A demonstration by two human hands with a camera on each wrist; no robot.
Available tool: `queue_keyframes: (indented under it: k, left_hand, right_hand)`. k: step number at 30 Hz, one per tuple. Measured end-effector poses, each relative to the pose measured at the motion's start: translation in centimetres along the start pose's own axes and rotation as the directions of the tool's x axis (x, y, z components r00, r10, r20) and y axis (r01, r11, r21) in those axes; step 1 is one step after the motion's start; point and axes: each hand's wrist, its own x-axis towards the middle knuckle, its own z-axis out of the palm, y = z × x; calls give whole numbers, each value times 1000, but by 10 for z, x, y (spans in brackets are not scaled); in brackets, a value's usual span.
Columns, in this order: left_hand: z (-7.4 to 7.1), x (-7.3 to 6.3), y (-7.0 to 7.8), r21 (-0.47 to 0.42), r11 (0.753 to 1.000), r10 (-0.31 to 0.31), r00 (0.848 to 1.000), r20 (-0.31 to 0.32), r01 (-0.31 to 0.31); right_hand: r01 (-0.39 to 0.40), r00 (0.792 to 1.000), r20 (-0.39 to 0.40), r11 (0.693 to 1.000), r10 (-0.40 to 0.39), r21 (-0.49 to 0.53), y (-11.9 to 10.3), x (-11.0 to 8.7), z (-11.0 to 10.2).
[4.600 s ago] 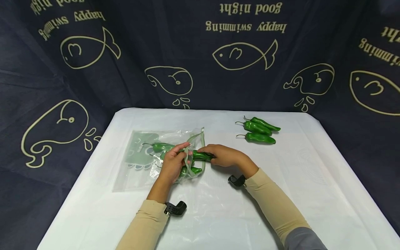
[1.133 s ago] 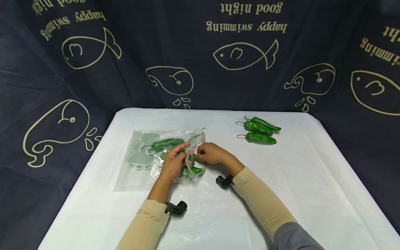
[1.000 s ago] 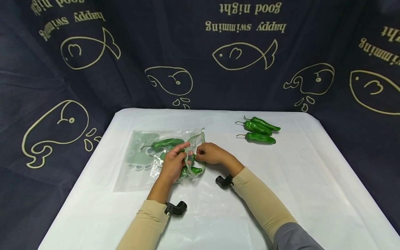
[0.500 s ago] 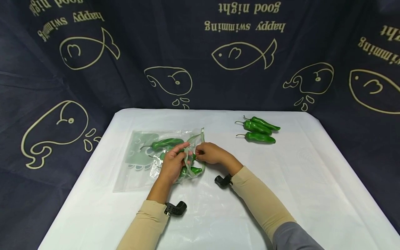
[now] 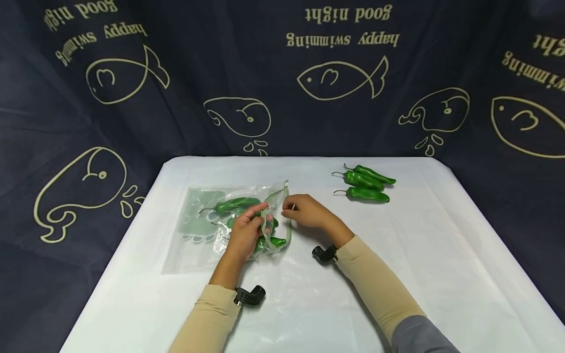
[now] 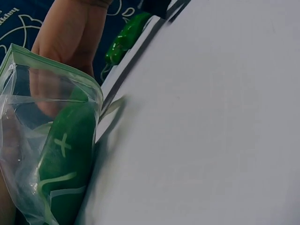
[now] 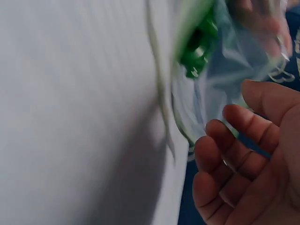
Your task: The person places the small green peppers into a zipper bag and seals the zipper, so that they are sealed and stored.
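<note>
A clear zip-lock bag (image 5: 174,260) with a green printed panel and green zip edges lies on the left half of the table. Several long green peppers (image 5: 238,204) are inside it, partly covered by my left hand (image 5: 243,238). That hand pinches the upper edge of the bag's mouth and keeps it raised. Just right of the mouth is my right hand (image 5: 309,212), fingers loosely bent and holding nothing; the right wrist view shows the fingertips apart beside the plastic. One pepper (image 6: 70,150) shows through the bag in the left wrist view.
Three more green peppers (image 5: 367,194) lie at the back right of the table. The table (image 5: 419,274) has a white cover. Behind it hangs a dark blue cloth (image 5: 282,127) with fish and whale outlines. Each wrist wears a black camera (image 5: 250,296).
Earlier my right hand held a pepper at the bag's mouth. It pushed the pepper in, let go and has drawn back slightly up and right. My left hand stays on the bag's edge.
</note>
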Motion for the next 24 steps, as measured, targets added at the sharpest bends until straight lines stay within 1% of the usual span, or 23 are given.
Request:
queue_keyframes:
  k: [3, 5, 9, 13, 18, 20, 24]
  left_hand:
    - [0, -1, -1, 1, 1000, 5, 1000, -7, -5]
    - [1, -2, -1, 2, 1000, 3, 1000, -11, -3]
    - [1, -2, -2, 5, 1000, 3, 1000, -11, -3]
    - [-1, -1, -3, 8, 1000, 9, 1000, -8, -9]
    - [-1, -1, -3, 10, 1000, -2, 1000, -9, 2]
    - [-1, 0, -2, 8, 1000, 4, 1000, -4, -3]
    - [0, 1, -1, 5, 1000, 13, 1000, 4, -13]
  right_hand:
    - [14, 998, -60, 1000, -14, -5, 6, -10, -15]
    - [9, 996, -90, 1000, -11, -25, 12, -19, -25]
    - [-19, 989, -147, 998, 11, -55, 26, -40, -45]
    - [-51, 980, -194, 997, 38, -63, 40, -60, -65]
    - [-91, 968, -240, 992, 68, -85, 58, -83, -85]
    - [-108, 965, -251, 989, 80, -98, 66, -90, -92]
    - [-169, 957, -254, 979, 136, -112, 83, -101, -102]
